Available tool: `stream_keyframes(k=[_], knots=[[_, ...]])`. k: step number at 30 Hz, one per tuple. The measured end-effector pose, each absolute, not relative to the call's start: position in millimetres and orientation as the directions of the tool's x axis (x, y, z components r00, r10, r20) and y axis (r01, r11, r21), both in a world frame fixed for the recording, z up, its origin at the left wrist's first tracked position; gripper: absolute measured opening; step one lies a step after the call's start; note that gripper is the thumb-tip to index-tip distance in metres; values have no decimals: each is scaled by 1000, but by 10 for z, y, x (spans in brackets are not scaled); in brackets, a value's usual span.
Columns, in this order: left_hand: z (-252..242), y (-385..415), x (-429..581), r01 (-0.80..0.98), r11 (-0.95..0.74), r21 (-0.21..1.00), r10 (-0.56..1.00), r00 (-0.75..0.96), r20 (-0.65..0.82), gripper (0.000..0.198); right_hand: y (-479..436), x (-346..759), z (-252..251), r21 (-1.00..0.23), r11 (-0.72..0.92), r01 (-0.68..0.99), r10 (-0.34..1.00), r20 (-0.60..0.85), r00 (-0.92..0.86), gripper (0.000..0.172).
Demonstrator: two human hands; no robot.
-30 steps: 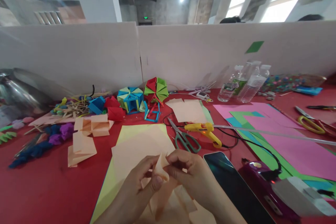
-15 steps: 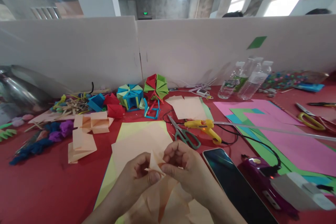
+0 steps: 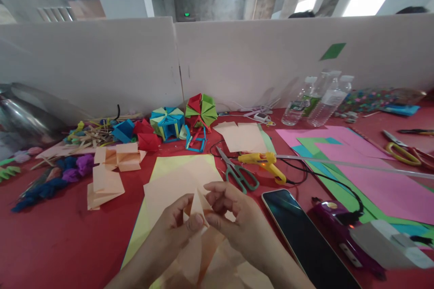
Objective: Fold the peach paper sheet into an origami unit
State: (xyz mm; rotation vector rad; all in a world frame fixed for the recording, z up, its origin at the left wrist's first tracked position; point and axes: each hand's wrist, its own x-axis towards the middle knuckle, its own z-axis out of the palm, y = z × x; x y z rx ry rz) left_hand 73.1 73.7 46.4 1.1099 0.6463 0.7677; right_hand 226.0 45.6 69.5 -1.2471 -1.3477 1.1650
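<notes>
A fold in the peach paper (image 3: 196, 207) seems to be the step in hand: the paper stands up in a point between the fingertips, pinched by the left hand (image 3: 178, 223) with its thumb flat on the near face. The right hand (image 3: 233, 216) has its fingers curled at the paper's other edge; whether they grip it, I cannot tell. More peach paper (image 3: 217, 259) lies below the fingers, perhaps joined to it. The next move probably calls for a steady left pinch while the right fingertips line up the edge and press the crease
</notes>
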Motion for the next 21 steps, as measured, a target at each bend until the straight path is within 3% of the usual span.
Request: stream_keyframes(k=[4,9,14,17,21], knots=[[456,728,721,-242,252,937,844,529,-91,31,449,2263,685,-996,52,67,996,47,-73,42],[429,679,698,-120,94,988,934,356,-46,39,439,2287,730,-997,74,1,992,74,-100,53],[425,644,699,-33,-64,997,968,242,70,43,442,2283,725,-999,45,-28,993,48,-106,42],[433,675,692,-76,-54,996,938,338,77,39,442,2263,720,-998,35,-50,996,39,-76,40],[435,728,698,-188,120,975,893,450,-23,34,443,2247,705,-1000,26,-1,999,26,-40,43]])
